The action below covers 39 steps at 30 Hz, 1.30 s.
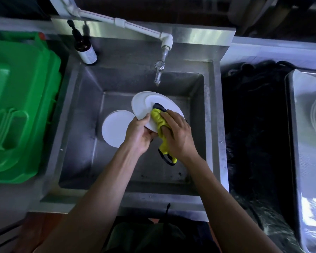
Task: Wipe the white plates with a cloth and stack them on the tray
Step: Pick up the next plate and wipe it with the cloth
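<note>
Frame centre: left hand (139, 136) fingers curled, gripping round white plate (144, 105) tilted; right hand (179, 132) fingers flat, together, pressing yellow cloth (158, 121) for wiping.

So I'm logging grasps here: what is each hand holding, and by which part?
The left hand grips a white plate by its near rim. The right hand presses a yellow cloth flat on the plate's face.
</note>
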Tool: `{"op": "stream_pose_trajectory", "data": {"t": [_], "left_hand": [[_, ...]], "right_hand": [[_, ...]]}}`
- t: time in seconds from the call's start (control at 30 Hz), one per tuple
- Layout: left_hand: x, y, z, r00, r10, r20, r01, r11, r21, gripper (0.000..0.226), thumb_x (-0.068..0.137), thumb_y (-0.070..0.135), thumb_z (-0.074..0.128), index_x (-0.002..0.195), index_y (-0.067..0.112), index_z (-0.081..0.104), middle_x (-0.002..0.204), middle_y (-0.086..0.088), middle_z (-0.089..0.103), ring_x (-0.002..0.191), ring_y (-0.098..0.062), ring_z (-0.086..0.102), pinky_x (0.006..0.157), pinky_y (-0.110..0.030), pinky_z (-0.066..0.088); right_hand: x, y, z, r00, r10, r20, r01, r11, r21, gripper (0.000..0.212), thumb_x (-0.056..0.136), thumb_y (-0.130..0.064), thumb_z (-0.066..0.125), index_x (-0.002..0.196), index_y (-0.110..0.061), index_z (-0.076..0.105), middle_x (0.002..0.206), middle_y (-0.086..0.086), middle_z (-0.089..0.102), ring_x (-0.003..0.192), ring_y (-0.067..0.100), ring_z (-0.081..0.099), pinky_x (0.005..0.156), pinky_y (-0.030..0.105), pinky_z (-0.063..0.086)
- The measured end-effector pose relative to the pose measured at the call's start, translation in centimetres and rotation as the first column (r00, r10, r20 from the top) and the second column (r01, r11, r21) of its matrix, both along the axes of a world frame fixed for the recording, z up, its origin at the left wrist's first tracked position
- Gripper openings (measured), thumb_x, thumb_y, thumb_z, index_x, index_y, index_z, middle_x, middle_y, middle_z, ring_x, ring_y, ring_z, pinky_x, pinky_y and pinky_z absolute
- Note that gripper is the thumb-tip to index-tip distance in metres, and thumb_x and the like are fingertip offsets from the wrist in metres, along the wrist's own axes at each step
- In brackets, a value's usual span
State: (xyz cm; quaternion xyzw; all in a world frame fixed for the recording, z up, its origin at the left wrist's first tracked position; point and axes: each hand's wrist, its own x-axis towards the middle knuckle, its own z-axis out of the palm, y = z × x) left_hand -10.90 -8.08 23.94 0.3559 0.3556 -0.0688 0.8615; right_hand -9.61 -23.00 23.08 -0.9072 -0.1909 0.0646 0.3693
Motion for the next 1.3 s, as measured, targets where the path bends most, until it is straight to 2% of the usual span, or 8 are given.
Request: {"op": "stream_pose_trajectory", "data": {"t": [0.17, 0.27, 0.47, 0.6, 0.7, 0.93, 1.1, 1.3], "left_hand": [[-0.5, -1.1, 0.9, 0.996, 0.088, -0.034, -0.087, 0.996, 0.027, 0.035, 0.102, 0.017, 0.054, 0.136, 0.01, 0.061, 0.117, -0.013, 0.071, 0.092, -0.024, 0.073, 0.066, -0.033, 0.06], [-1.0, -1.6, 0.9, 0.989, 0.134, -0.06, -0.131, 0.99, 0.049, 0.037, 0.103, 0.019, 0.053, 0.138, 0.009, 0.058, 0.117, -0.014, 0.068, 0.088, -0.024, 0.071, 0.061, -0.03, 0.058], [-2.3, -2.4, 0.3, 0.984, 0.181, -0.007, -0.181, 0.984, 0.011, 0.034, 0.102, 0.015, 0.055, 0.135, 0.01, 0.06, 0.12, -0.017, 0.072, 0.098, -0.031, 0.073, 0.071, -0.04, 0.061], [-3.4, -2.4, 0.1, 0.985, 0.157, 0.072, -0.158, 0.987, 0.009, 0.035, 0.099, 0.01, 0.058, 0.134, 0.011, 0.059, 0.128, -0.017, 0.068, 0.114, -0.034, 0.069, 0.083, -0.049, 0.06], [-4.3, -2.3, 0.0, 0.985, 0.144, 0.092, -0.145, 0.989, 0.006, 0.035, 0.096, 0.008, 0.062, 0.131, 0.012, 0.06, 0.128, -0.013, 0.069, 0.116, -0.032, 0.068, 0.083, -0.052, 0.059], [-5.4, -1.8, 0.8, 0.995, 0.009, 0.095, -0.017, 0.996, 0.089, 0.031, 0.099, 0.006, 0.056, 0.129, 0.012, 0.061, 0.128, -0.008, 0.07, 0.118, -0.028, 0.068, 0.08, -0.051, 0.06], [-5.8, -1.2, 1.8, 0.99, -0.117, 0.08, 0.104, 0.982, 0.157, 0.045, 0.096, 0.006, 0.056, 0.141, 0.005, 0.053, 0.137, -0.012, 0.064, 0.123, -0.032, 0.064, 0.086, -0.056, 0.059], [-6.1, -0.4, 1.6, 0.952, -0.303, 0.043, 0.288, 0.934, 0.211, 0.044, 0.091, 0.006, 0.063, 0.134, 0.008, 0.058, 0.131, -0.01, 0.068, 0.118, -0.032, 0.066, 0.082, -0.056, 0.06]], "right_hand": [[-1.6, 0.1, 0.0, 1.0, -0.011, 0.014, 0.011, 1.0, -0.003, 0.047, 0.102, -0.033, 0.035, 0.145, -0.024, 0.05, 0.149, 0.0, 0.047, 0.14, 0.028, 0.038, 0.113, 0.051, 0.032], [-3.1, -0.2, -0.7, 0.999, 0.003, 0.038, -0.003, 1.0, 0.004, 0.043, 0.105, -0.027, 0.042, 0.147, -0.022, 0.048, 0.151, 0.003, 0.044, 0.144, 0.03, 0.033, 0.114, 0.055, 0.031], [-4.1, -2.1, -1.7, 0.998, 0.042, 0.05, -0.045, 0.998, 0.054, 0.044, 0.106, -0.023, 0.043, 0.149, -0.017, 0.046, 0.154, 0.006, 0.042, 0.147, 0.029, 0.03, 0.119, 0.052, 0.027], [-3.6, -3.3, -1.9, 0.992, -0.046, -0.114, 0.065, 0.983, 0.17, 0.043, 0.106, -0.018, 0.044, 0.148, -0.014, 0.046, 0.155, 0.007, 0.04, 0.147, 0.026, 0.03, 0.119, 0.05, 0.028], [-2.4, -4.5, -2.2, 0.981, -0.047, -0.188, 0.084, 0.977, 0.193, 0.044, 0.106, -0.015, 0.044, 0.149, -0.013, 0.045, 0.155, 0.007, 0.039, 0.146, 0.026, 0.032, 0.119, 0.049, 0.029], [-0.1, -5.8, -2.7, 0.961, -0.051, -0.271, 0.105, 0.976, 0.191, 0.046, 0.106, -0.017, 0.041, 0.152, -0.018, 0.039, 0.158, 0.0, 0.035, 0.145, 0.017, 0.031, 0.122, 0.035, 0.026], [1.3, -6.4, -2.9, 0.955, -0.041, -0.295, 0.099, 0.978, 0.184, 0.048, 0.105, -0.02, 0.04, 0.153, -0.022, 0.037, 0.157, -0.005, 0.035, 0.144, 0.012, 0.031, 0.117, 0.025, 0.024], [3.7, -6.4, -2.1, 0.96, -0.058, -0.275, 0.109, 0.979, 0.172, 0.047, 0.104, -0.025, 0.039, 0.151, -0.028, 0.038, 0.151, -0.008, 0.042, 0.134, 0.01, 0.041, 0.114, 0.031, 0.032]]}}
